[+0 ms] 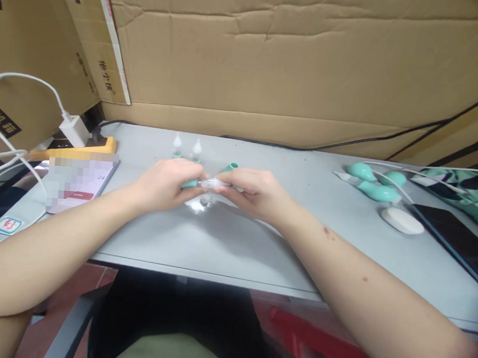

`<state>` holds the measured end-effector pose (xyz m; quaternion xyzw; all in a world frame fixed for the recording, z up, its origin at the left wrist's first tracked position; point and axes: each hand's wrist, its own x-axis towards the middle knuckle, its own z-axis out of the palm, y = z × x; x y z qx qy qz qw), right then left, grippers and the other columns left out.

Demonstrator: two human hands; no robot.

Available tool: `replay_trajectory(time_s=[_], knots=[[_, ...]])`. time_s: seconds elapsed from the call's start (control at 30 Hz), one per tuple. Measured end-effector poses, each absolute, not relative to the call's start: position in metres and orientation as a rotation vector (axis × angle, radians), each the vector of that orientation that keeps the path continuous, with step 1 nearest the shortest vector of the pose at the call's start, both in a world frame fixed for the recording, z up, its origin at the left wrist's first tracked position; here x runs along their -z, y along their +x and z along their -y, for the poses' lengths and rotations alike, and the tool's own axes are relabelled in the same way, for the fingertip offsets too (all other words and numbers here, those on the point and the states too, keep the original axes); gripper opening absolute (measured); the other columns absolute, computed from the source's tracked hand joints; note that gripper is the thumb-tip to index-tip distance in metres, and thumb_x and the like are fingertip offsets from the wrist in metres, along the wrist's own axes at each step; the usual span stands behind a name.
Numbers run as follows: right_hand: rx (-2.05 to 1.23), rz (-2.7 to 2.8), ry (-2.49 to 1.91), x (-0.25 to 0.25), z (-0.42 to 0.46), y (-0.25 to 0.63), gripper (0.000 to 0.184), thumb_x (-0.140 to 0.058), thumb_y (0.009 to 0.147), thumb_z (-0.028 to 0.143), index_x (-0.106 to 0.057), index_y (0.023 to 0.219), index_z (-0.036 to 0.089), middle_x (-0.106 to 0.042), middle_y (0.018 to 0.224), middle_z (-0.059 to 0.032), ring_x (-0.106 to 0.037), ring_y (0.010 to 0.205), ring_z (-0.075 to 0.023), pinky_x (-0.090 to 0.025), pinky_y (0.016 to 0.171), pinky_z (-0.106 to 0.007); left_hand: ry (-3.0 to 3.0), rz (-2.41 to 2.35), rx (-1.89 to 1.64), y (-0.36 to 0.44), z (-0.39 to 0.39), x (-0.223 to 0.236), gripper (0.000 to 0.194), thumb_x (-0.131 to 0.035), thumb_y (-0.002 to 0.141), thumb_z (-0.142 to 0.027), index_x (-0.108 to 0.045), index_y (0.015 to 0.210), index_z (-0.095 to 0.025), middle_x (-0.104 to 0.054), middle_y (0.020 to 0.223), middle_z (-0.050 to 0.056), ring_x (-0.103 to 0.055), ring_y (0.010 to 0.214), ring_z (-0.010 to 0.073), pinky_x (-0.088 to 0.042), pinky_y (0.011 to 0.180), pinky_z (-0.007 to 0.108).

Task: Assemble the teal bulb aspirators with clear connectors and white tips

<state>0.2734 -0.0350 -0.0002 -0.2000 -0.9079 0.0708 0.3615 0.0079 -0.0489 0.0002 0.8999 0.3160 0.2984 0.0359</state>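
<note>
My left hand is closed round a small teal piece with a clear end. My right hand pinches a whitish translucent tip that meets this clear end between my fingertips. Bright light falls on the table just below them, beside a small grey piece. Behind my left hand stand two white pointed tips, one left of the other, each on a teal base. A hollow teal tube shows just behind my right fingers. My fingers partly hide the joined pieces.
Several teal bulb-shaped pieces lie at right near a white rounded case and a dark phone. At left are a lit phone, a yellow power strip and a white charger. Cardboard walls the back.
</note>
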Motion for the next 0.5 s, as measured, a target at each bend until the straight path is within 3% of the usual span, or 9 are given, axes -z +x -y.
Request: replay_trajectory(time_s=[0.23, 0.5], knots=[[-0.108, 2.329, -0.422, -0.0002, 0.0388, 0.2692, 0.030, -0.060, 0.115, 0.031, -0.071, 0.090, 0.018, -0.064, 0.071, -0.0011, -0.056, 0.066, -0.0130, -0.045, 0.064, -0.026, 2.933, -0.945, -1.042, 0.0099, 0.0483, 0.0034, 0.032, -0.060, 0.111, -0.047, -0.069, 0.097, -0.020, -0.072, 0.082, 0.002, -0.066, 0.076, 0.0172, -0.045, 0.066, 0.029], [-0.268, 2.344, -0.544, 0.0020, 0.0406, 0.2651, 0.041, -0.055, 0.116, 0.037, -0.064, 0.080, 0.019, -0.064, 0.068, -0.0010, -0.051, 0.065, -0.0129, -0.042, 0.066, -0.028, 3.136, -0.904, -1.179, 0.0120, 0.0463, 0.0083, 0.030, -0.059, 0.114, -0.043, -0.072, 0.098, -0.020, -0.080, 0.086, 0.002, -0.071, 0.075, 0.0169, -0.043, 0.061, 0.029]])
